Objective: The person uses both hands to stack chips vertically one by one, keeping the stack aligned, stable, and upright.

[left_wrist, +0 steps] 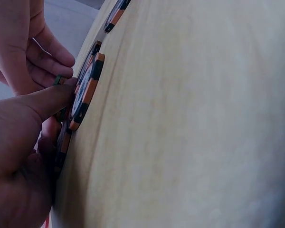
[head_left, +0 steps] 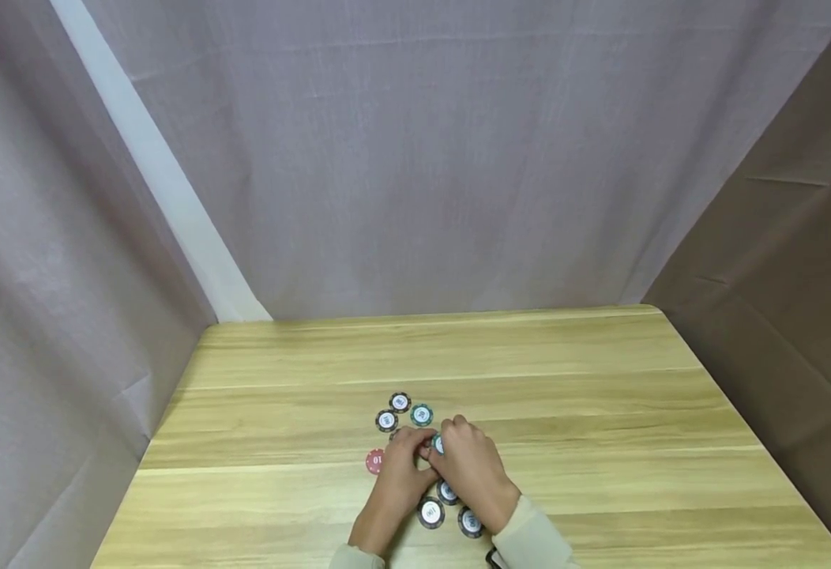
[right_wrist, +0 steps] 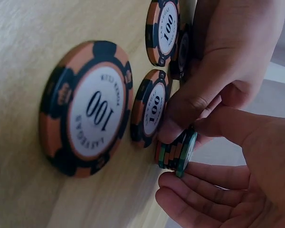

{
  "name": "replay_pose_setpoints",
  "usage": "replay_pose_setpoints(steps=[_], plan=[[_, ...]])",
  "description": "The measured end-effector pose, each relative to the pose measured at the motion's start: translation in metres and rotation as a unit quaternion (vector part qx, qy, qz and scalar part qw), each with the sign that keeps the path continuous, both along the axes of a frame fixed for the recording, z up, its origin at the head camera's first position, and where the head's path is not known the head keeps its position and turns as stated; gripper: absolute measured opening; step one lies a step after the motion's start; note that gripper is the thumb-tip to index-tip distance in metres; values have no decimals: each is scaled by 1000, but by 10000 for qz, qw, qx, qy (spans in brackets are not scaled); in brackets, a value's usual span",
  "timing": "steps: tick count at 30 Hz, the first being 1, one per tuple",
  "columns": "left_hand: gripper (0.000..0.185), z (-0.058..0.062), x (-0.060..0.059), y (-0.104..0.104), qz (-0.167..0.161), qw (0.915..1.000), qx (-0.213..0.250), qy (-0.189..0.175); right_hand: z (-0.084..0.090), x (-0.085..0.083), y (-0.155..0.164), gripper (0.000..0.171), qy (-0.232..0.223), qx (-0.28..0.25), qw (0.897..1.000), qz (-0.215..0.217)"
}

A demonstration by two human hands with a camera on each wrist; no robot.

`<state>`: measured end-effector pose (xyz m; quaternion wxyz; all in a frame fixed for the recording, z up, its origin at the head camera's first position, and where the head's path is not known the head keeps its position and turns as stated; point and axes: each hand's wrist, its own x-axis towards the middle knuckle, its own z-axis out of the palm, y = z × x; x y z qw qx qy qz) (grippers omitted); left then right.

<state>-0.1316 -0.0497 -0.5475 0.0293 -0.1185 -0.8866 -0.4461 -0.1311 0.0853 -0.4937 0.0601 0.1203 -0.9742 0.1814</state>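
Observation:
Both hands meet over the middle of the wooden table (head_left: 600, 395). My left hand (head_left: 410, 449) and right hand (head_left: 458, 442) together hold a small stack of green chips (head_left: 438, 444). In the right wrist view the stack (right_wrist: 176, 153) stands on edge, with the left thumb (right_wrist: 180, 116) pressing its top and the right fingers (right_wrist: 190, 190) curled beneath it. In the left wrist view my left thumb (left_wrist: 50, 100) lies against a black-and-orange chip (left_wrist: 85, 90); the right hand (left_wrist: 47, 57) is just beyond.
Loose chips lie flat around the hands: two black ones (head_left: 400, 402) (head_left: 386, 420) and a green one (head_left: 421, 415) behind, a red one (head_left: 375, 461) to the left, three black "100" chips (head_left: 430, 513) near the wrists. Curtains enclose the table.

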Motion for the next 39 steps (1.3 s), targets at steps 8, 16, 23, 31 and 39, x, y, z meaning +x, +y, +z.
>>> replay_pose_setpoints(steps=[8, 16, 23, 31, 39], plan=[[49, 1, -1, 0, 38, 9999, -34, 119, 4, 1, 0, 35, -22, -6, 9999, 113], [43, 0, -1, 0, -10, 9998, -44, 174, 11, 2, 8, 26, -207, -349, 9991, 137], [40, 2, 0, 0, -39, 9997, 21, 227, 28, 6, 17, 30, -282, -535, 9981, 83], [42, 4, 1, 1, -85, 9999, -5, 145, 43, 20, 31, 32, -271, -606, 9978, 70], [43, 4, 1, 1, -45, 10000, -18, 57, 43, 40, 39, 36, -177, -467, 9983, 297]])
